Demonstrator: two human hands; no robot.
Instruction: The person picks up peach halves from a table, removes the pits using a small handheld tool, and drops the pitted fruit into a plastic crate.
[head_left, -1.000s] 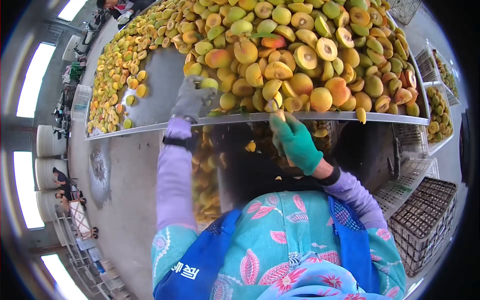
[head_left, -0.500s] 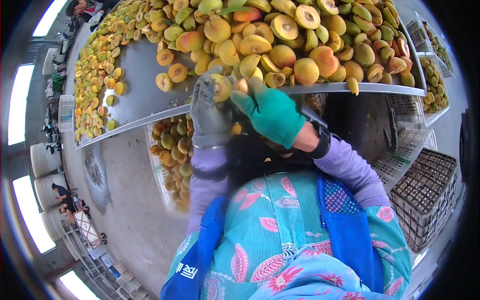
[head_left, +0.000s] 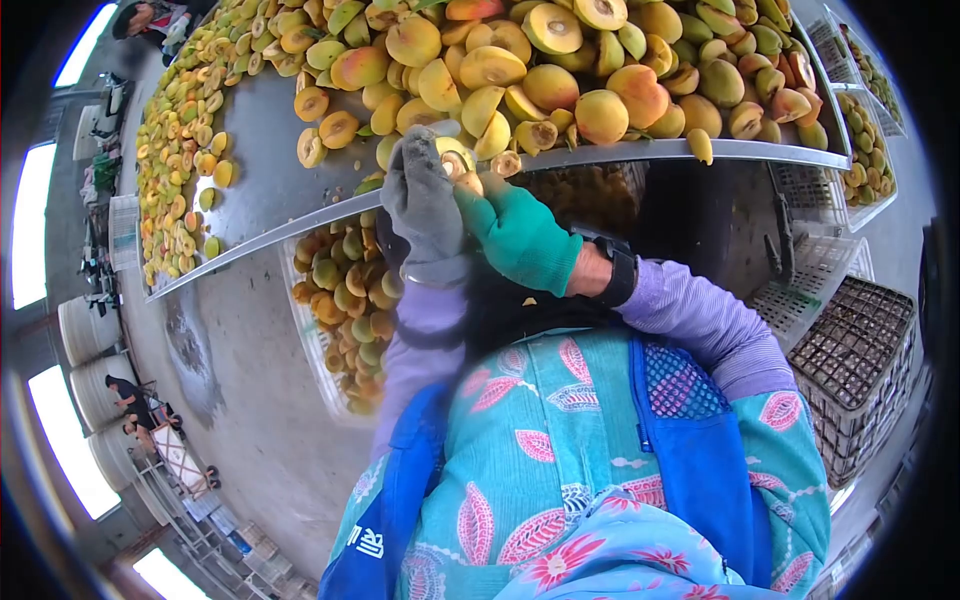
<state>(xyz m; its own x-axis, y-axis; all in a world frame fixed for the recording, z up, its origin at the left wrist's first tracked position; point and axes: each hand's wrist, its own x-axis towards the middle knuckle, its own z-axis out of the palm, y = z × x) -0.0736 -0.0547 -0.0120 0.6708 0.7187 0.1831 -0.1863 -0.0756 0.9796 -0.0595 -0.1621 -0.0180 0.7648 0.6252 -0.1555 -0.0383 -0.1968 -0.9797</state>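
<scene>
My left hand (head_left: 425,205), in a grey glove, has its fingers wrapped round a cut yellow peach half (head_left: 456,158) at the tray's front edge. My right hand (head_left: 525,232), in a green glove with bare fingertips showing, is closed and pressed against that peach. What it pinches is hidden by the fingers. A small brown-rimmed cut piece (head_left: 505,163) shows just above the right knuckles. Whole and halved peaches (head_left: 550,88) are heaped behind both hands on the metal tray (head_left: 270,145).
Below the tray edge stands a crate of peaches (head_left: 345,300). Empty-looking plastic crates (head_left: 850,340) are stacked at right, with filled crates (head_left: 865,150) beyond. Another person (head_left: 150,20) is at the far upper left. Two people near a cart (head_left: 180,460) are at lower left.
My right hand has drawn slightly down and left, its fingers now tucked closer against the peach half. My left hand still grips the peach. The view has shifted a little.
</scene>
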